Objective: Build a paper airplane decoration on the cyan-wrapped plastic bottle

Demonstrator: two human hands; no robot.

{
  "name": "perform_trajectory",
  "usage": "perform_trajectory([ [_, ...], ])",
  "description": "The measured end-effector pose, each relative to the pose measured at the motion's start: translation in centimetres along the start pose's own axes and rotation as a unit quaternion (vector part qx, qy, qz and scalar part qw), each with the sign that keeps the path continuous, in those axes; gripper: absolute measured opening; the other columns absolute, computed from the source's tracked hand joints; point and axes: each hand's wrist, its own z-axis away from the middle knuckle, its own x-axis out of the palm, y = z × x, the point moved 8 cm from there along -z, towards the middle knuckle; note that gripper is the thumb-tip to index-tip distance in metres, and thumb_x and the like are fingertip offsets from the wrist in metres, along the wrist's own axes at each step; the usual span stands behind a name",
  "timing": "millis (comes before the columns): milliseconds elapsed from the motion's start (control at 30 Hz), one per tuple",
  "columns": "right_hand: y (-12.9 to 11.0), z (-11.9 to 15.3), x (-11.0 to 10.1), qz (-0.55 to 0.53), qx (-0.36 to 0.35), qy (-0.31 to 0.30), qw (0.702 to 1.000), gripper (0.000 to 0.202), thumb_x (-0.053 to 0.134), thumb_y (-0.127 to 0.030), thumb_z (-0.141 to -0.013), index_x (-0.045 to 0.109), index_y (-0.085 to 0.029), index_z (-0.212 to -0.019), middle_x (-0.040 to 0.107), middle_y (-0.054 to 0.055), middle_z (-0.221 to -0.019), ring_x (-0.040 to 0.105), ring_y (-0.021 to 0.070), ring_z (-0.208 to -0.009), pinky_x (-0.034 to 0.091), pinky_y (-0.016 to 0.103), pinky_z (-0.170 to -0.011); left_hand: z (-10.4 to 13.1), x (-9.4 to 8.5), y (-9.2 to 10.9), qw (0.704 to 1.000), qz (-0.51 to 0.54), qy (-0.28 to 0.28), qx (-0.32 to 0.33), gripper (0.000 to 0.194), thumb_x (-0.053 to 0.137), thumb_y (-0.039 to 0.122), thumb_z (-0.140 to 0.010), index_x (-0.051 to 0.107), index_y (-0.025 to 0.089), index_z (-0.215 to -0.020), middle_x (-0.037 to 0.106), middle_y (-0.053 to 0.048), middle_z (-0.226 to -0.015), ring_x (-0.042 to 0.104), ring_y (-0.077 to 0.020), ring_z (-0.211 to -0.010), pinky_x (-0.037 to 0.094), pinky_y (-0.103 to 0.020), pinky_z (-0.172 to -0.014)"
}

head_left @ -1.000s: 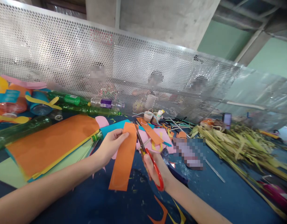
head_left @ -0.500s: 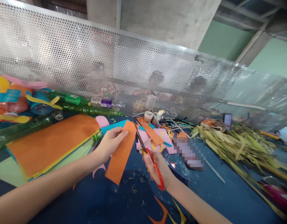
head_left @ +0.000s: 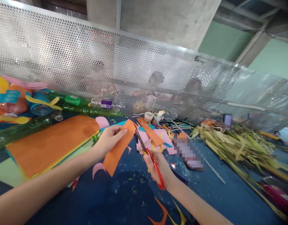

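Between its thumb and fingers, my left hand (head_left: 110, 138) pinches an orange paper strip (head_left: 119, 151) near the upper end. The strip's lower end hangs over the dark blue table. Red-handled scissors (head_left: 155, 167) are in my right hand (head_left: 160, 165), which is closed round the handles. Their blades point up and left, with the tips at the right edge of the strip's upper end. Whether the blades are apart is hard to tell. Pink paper (head_left: 169, 142) and another orange strip (head_left: 153, 134) lie just beyond the scissors.
Large orange sheets (head_left: 52, 140) and green bottles (head_left: 19, 132) are at the left. Dry leaves (head_left: 242, 150) and a magenta item (head_left: 278, 197) occupy the right. A perforated metal screen (head_left: 134, 68) stands behind the table, with people beyond. Curved paper scraps (head_left: 161, 214) lie in front.
The orange strip has turned, its lower end shifting left and up, and my left hand has moved slightly left. My right hand and the scissors have hardly moved.
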Motion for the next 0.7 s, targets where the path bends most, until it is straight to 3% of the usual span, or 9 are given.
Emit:
perform_trajectory([
  [200,0.7,0.5,-0.1,-0.033,0.043,0.025,0.998,0.046,0.039,-0.062,-0.083,0.037,-0.021,-0.062,0.036,-0.006,-0.047,0.037,0.0079,-0.038,0.028,0.021,-0.037,-0.4,-0.1,0.6,0.997,0.065,-0.045,-0.02,0.03,0.059,0.041,-0.077,0.067,0.017,-0.094,0.069,-0.004,-0.085,0.061,-0.0179,-0.074,0.045,-0.025,-0.062],
  [333,1.3,0.6,0.5,-0.068,0.063,-0.01,0.996,0.049,0.034,-0.065,-0.083,0.04,-0.02,-0.064,0.039,-0.005,-0.049,0.04,0.0075,-0.035,0.032,0.02,-0.035,-0.5,-0.2,1.1,0.993,0.087,-0.065,-0.05,0.026,0.064,0.04,-0.074,0.068,0.017,-0.085,0.07,-0.003,-0.076,0.061,-0.0156,-0.066,0.044,-0.023,-0.057],
  [533,-1.0,0.8,0.9,-0.072,-0.044,-0.068,0.994,0.054,0.026,-0.063,-0.087,0.047,-0.018,-0.067,0.054,0.004,-0.063,0.055,0.015,-0.06,0.046,0.027,-0.059,-0.5,-0.1,0.8,0.99,0.095,-0.087,-0.065,0.026,0.065,0.04,-0.074,0.067,0.016,-0.084,0.07,-0.004,-0.074,0.061,-0.0138,-0.061,0.044,-0.021,-0.053],
  [700,-1.7,0.9,0.4,-0.039,-0.047,-0.046,0.997,0.05,0.025,-0.059,-0.089,0.05,-0.018,-0.073,0.054,0.005,-0.072,0.053,0.0174,-0.068,0.046,0.031,-0.067,-0.1,0.6,0.5,0.989,0.056,-0.125,-0.052,0.03,0.062,0.044,-0.076,0.068,0.016,-0.085,0.07,-0.005,-0.075,0.063,-0.016,-0.061,0.044,-0.023,-0.052],
])
